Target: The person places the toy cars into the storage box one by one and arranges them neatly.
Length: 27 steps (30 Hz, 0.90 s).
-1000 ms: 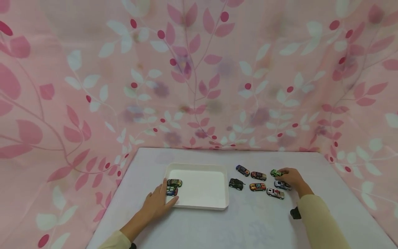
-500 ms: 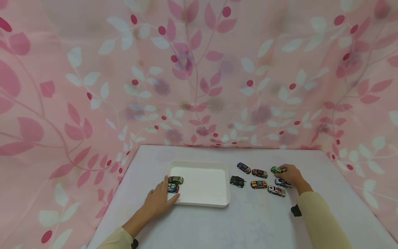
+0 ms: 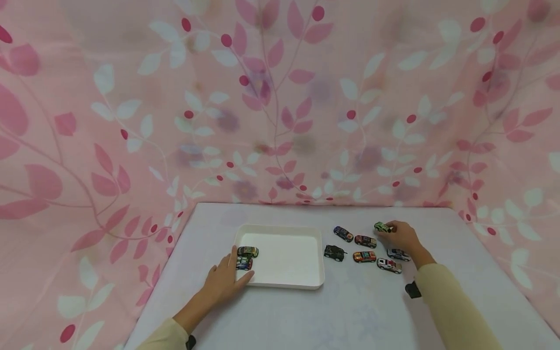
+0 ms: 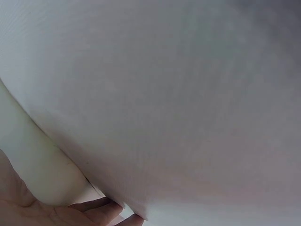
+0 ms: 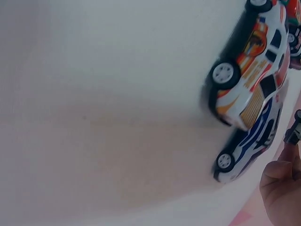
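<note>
Between thumb and fingers, my right hand [image 3: 403, 236] pinches a small green toy car [image 3: 382, 227], held just above the table behind the other cars. In the right wrist view that hand [image 5: 282, 188] is at the right edge, with only part of the car showing. My left hand [image 3: 222, 281] rests at the left end of a white tray [image 3: 288, 260], fingers extended along its side and thumb spread by the front rim. Inside the tray near that hand are a yellow-green toy car [image 3: 248, 252] and a blue-and-green one [image 3: 244, 264], the latter partly covered.
Right of the tray stand a dark toy tank [image 3: 335, 252], a blue car [image 3: 343, 234], a black-and-red car [image 3: 365, 241], an orange car [image 3: 364, 256], a white-and-red car [image 3: 389, 265] and a white-and-blue car [image 3: 398, 254]. Pink floral cloth [image 3: 280, 121] surrounds the white table.
My right hand has lifted the green car and shifted it slightly left and away from me. The left hand stays at the tray; the head view has tilted slightly.
</note>
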Available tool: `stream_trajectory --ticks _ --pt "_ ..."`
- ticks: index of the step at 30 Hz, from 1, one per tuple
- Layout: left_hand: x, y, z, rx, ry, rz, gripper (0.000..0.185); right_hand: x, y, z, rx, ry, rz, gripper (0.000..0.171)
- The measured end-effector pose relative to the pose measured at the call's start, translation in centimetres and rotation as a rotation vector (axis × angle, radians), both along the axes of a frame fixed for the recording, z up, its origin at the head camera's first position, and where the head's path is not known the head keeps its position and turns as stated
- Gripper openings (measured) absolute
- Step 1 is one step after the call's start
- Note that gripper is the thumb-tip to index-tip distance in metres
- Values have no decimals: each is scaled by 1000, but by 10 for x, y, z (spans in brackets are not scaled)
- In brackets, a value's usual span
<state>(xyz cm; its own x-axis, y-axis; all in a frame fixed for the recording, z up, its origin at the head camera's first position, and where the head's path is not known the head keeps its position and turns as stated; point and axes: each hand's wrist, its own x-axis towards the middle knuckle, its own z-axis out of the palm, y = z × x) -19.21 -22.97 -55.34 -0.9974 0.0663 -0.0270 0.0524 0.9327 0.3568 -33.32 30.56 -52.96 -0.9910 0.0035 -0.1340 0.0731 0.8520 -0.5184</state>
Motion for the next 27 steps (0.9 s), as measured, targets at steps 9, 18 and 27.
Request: stream_trajectory --ticks 9,18,27 --pt "-2 2 1 3 -6 -8 101 -4 -22 10 -8 129 63 57" --pt "-5 -2 4 -12 7 -9 101 -14 -52 14 -20 117 151 54" --pt "-3 1 2 -3 -5 -2 100 -10 -71 14 16 108 204 57"
